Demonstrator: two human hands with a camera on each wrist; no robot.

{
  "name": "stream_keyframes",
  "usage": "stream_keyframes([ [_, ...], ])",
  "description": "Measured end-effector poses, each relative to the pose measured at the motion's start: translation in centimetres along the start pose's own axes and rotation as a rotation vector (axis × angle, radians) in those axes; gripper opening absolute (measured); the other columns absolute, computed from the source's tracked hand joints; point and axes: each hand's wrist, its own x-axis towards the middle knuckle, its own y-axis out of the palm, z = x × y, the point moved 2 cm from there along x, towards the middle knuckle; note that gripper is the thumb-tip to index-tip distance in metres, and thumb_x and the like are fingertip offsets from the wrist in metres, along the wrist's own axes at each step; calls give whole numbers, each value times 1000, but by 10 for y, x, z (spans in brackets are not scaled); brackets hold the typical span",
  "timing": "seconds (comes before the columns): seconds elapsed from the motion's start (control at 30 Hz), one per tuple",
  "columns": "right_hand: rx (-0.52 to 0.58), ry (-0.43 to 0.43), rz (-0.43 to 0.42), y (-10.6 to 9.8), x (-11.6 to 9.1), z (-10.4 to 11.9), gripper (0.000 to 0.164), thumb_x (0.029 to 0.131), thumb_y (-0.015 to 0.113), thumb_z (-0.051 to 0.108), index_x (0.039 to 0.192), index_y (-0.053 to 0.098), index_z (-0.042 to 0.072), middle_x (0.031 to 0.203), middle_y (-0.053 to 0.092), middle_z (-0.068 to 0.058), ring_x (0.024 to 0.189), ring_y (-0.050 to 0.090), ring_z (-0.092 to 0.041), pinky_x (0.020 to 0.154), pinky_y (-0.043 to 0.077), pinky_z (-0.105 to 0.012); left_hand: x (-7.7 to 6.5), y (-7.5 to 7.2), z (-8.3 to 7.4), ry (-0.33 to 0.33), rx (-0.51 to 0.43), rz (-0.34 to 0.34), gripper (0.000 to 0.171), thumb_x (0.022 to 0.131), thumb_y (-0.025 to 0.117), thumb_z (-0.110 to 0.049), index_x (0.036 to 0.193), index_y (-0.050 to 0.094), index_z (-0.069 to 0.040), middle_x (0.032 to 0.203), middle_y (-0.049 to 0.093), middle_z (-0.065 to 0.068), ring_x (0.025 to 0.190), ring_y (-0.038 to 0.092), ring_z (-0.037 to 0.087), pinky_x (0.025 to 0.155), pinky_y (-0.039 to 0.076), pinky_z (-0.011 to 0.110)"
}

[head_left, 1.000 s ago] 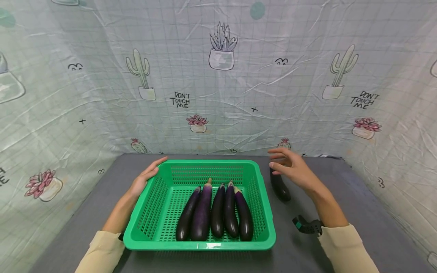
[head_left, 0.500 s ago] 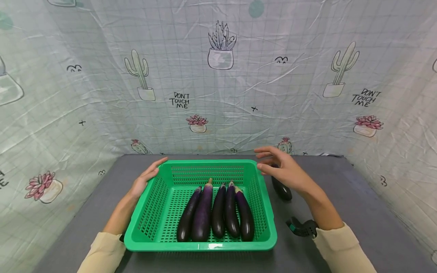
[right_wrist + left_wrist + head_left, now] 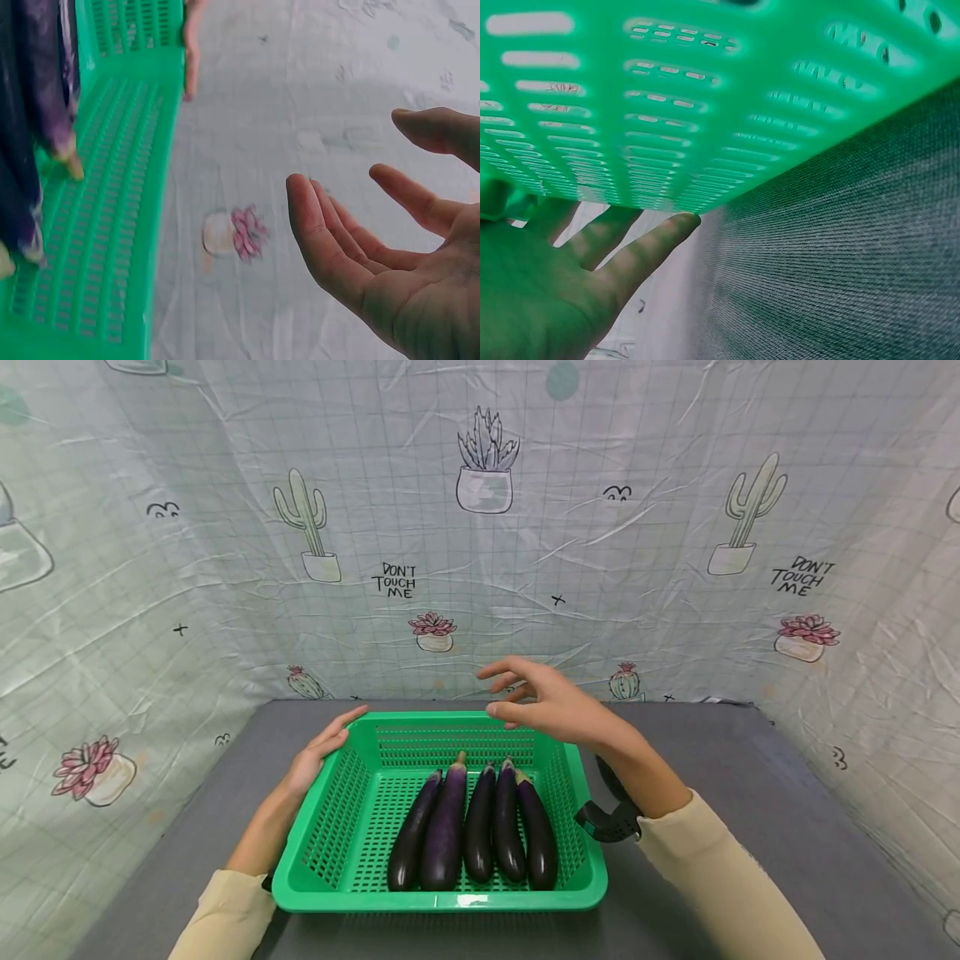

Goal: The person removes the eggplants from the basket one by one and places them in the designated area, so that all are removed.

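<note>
Several dark purple eggplants (image 3: 445,831) lie side by side in a green plastic basket (image 3: 438,902), stems toward the back. My left hand (image 3: 313,760) rests against the basket's left side near the back corner; its straight fingers touch the wall in the left wrist view (image 3: 592,277). Above the basket's back rim hovers my right hand (image 3: 551,700), fingers loosely bent and apart, holding nothing. The right wrist view shows that bare palm (image 3: 405,277) facing up beside the basket. One more eggplant (image 3: 611,777) lies right of the basket, mostly hidden by my right forearm.
The basket stands on a grey tabletop (image 3: 720,777). A pale printed curtain (image 3: 480,577) hangs around the back and both sides. A black wrist strap (image 3: 607,821) sticks out from my right wrist over the basket's right rim.
My right hand has moved left, from over the loose eggplant to above the basket's back rim, with nothing in it. My left hand and the eggplants in the basket have stayed put.
</note>
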Motion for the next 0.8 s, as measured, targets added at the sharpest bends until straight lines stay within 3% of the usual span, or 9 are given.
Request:
stream_keyframes([
  [0.4,160,143,213,53,52,-18,43,105,62,14,146,52,9,141,54,-23,122,64,-33,88,63,-41,0,0,-1,-25,39,-25,54,116,23,-21,166,11,-4,152,40,-7,126,61,7,100,54,23],
  [0.5,167,188,242,66,59,-22,41,104,64,15,143,55,10,138,57,-22,119,66,-32,90,62,-44,0,0,0,-23,98,-44,54,116,24,-21,166,14,-2,152,37,-12,127,58,1,100,51,19],
  [0.67,163,262,258,84,66,-26,40,103,65,16,142,56,11,132,63,-17,116,66,-29,96,60,-50,0,1,2,-41,72,-20,55,116,22,-22,166,12,-4,150,42,-9,124,62,7,99,55,24],
  [0.8,152,302,294,93,69,-26,42,103,65,15,142,55,9,133,62,-15,118,64,-39,96,59,-50,1,0,2,-41,98,-44,55,116,23,-23,166,14,-4,154,35,-5,122,62,6,98,54,22],
])
